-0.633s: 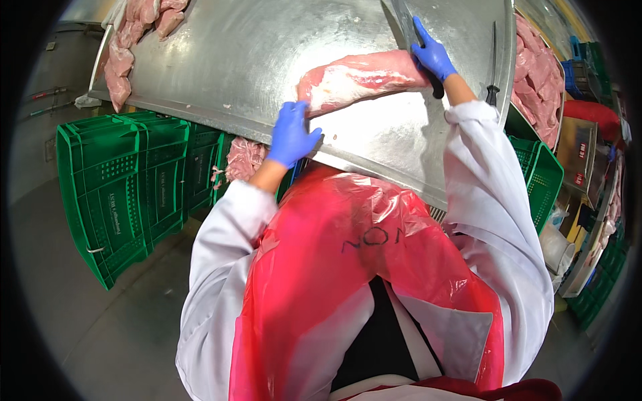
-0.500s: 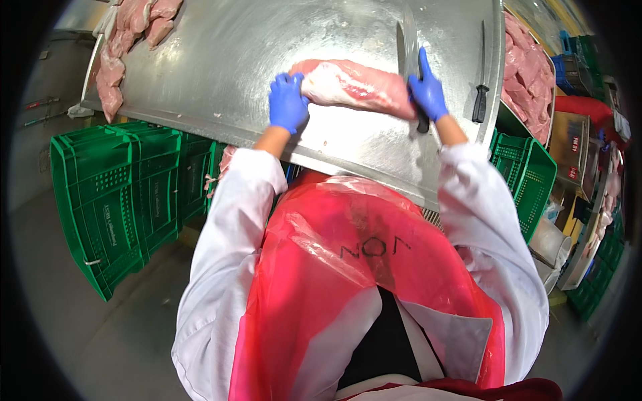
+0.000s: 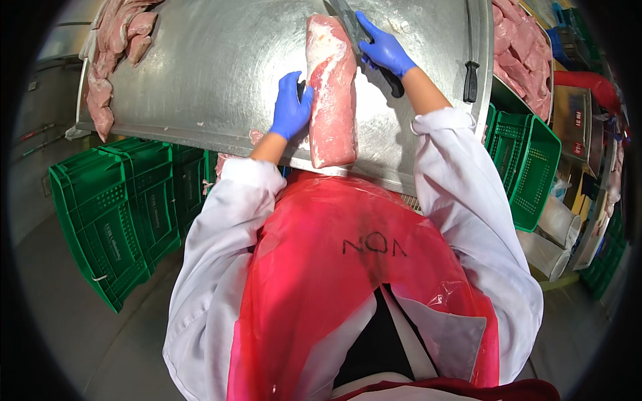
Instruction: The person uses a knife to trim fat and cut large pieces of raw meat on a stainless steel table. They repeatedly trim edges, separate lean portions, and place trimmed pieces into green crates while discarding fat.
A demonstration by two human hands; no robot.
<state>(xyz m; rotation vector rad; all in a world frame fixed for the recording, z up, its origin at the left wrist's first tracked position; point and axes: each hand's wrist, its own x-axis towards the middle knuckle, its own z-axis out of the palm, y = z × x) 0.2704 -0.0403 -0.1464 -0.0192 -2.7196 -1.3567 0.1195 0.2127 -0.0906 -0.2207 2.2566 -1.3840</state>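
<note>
Left hand (image 3: 290, 110), half-open, touches one meat slab (image 3: 334, 100); right hand (image 3: 388, 52) grips one knife (image 3: 394, 84).

Left end of worktop (image 3: 221, 73): pile of pink meat pieces (image 3: 110, 50), lowest piece near the front edge. Green perforated crates (image 3: 117, 220) below, left side. Right end of worktop: thin black-handled tool (image 3: 471, 81) lying flat, handle toward the front. Past that edge: heap of meat cuts (image 3: 521, 63), green crate (image 3: 535, 167) below. Far right: steel box (image 3: 572, 123), red item (image 3: 588, 83), kind unclear.
</note>
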